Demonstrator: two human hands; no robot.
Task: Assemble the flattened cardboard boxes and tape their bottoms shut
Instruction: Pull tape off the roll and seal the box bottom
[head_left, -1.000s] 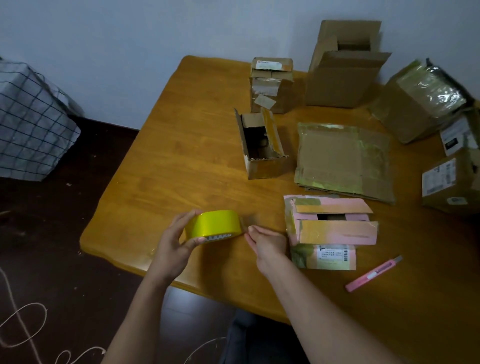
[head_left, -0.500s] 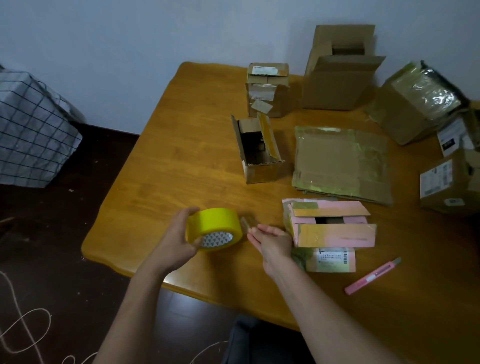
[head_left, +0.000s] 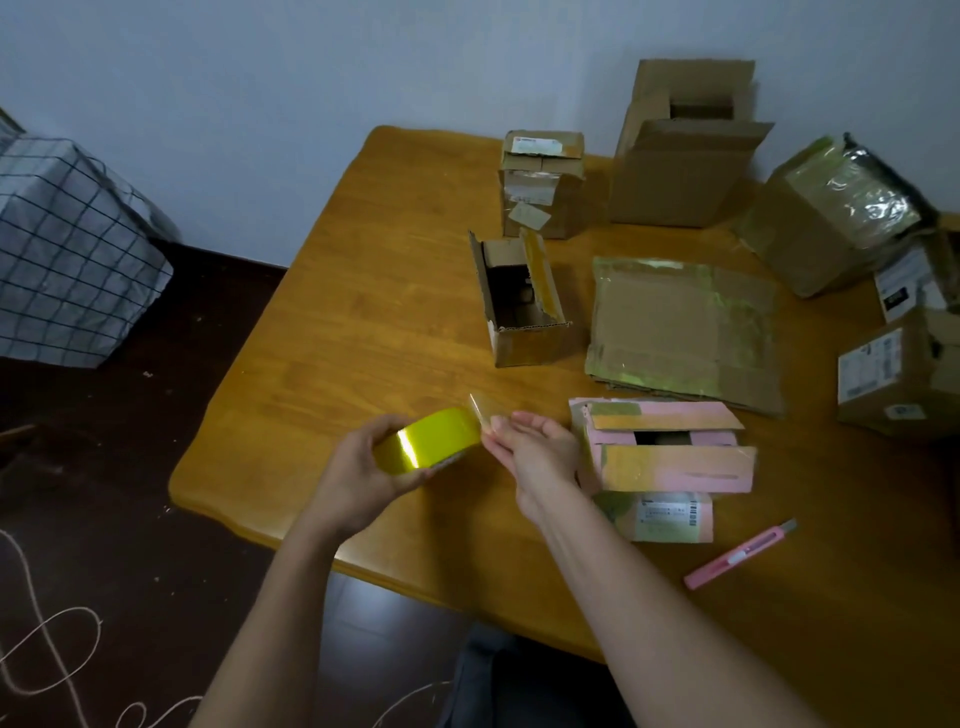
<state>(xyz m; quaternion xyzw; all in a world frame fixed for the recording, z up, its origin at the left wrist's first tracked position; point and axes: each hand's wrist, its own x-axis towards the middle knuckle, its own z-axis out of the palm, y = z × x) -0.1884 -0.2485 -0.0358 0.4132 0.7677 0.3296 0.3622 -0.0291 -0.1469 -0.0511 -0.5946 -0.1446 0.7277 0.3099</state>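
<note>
tape roll (head_left: 427, 448) left of taped box (head_left: 665, 457) | knife (head_left: 740, 554) right, on table (head_left: 363, 312)

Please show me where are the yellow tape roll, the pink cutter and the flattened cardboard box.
yellow tape roll (head_left: 427, 447), head view, on its shiny outer band.
pink cutter (head_left: 737, 556), head view, mid-handle.
flattened cardboard box (head_left: 685, 332), head view, bare brown middle.

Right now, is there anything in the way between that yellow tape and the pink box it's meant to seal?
Nothing visible. The left hand holds the yellow tape roll, the right hand pinches its loose end, and the pink box sits just beyond that hand, with only bare table nearby.
</note>
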